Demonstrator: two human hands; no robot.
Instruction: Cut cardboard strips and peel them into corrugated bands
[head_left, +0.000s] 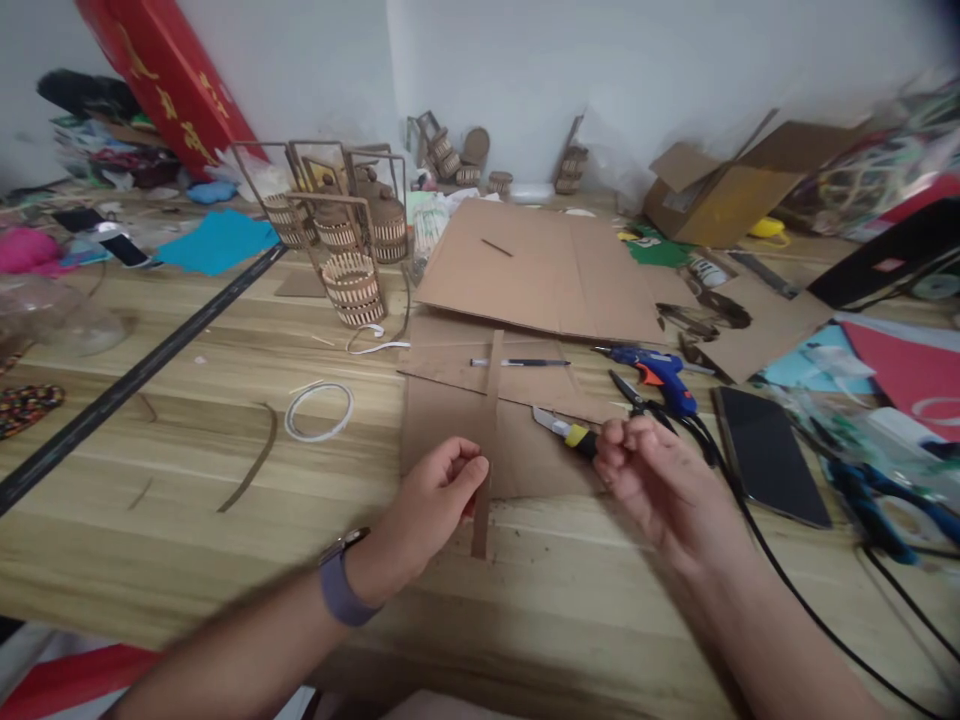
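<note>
My left hand [444,492] pinches a narrow brown cardboard strip [491,390] that runs lengthwise away from me, over a cardboard sheet [442,425]. Right of it, my right hand [667,480] is raised with its fingers curled together; whether anything small is between the fingertips is hidden. Just beside those fingers is a utility knife [570,432] with its blade out and a yellow collar; the end of its handle is covered by my hand. A pen [525,362] lies crosswise on the cardboard, beyond the knife.
A blue glue gun [656,370], scissors [626,388] and a dark phone [769,455] lie on the right. At the left are a white tape roll [319,411] and a curved brown strip [255,465]. Small slatted buckets [351,285] and a large cardboard sheet [540,265] stand farther back.
</note>
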